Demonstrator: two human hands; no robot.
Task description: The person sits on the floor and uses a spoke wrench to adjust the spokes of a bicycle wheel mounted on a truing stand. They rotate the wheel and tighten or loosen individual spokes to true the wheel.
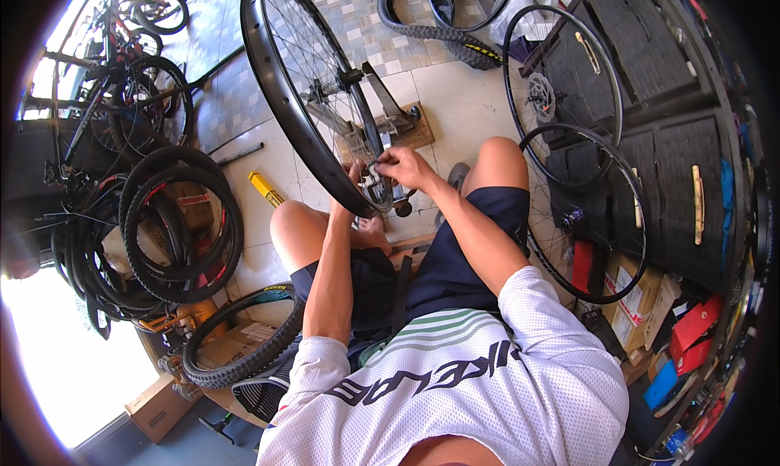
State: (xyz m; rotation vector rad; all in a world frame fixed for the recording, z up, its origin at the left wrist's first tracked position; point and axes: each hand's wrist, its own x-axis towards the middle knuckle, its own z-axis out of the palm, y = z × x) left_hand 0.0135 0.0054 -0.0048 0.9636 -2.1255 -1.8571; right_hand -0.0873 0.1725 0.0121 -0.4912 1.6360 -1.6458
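A bicycle wheel with a wide black rim (286, 100) stands upright between my knees, held at its hub in a metal truing stand (382, 100) on a wooden base. At the wheel's near lower part, my right hand (406, 168) pinches a small silver-grey tool (373, 172) by the spokes; its exact kind is too small to tell. My left hand (355, 171) reaches around the rim from the left, close to my right fingertips. Its fingers look curled at the spokes, but the rim hides part of them and whatever they grip.
Loose tyres (183, 222) and parked bicycles (122, 100) crowd the left. A yellow box (266, 188) lies by my left knee. Two spoked wheels (561, 84) lean against black drawers (642, 43) at right. Another tyre (236, 360) lies near my left hip.
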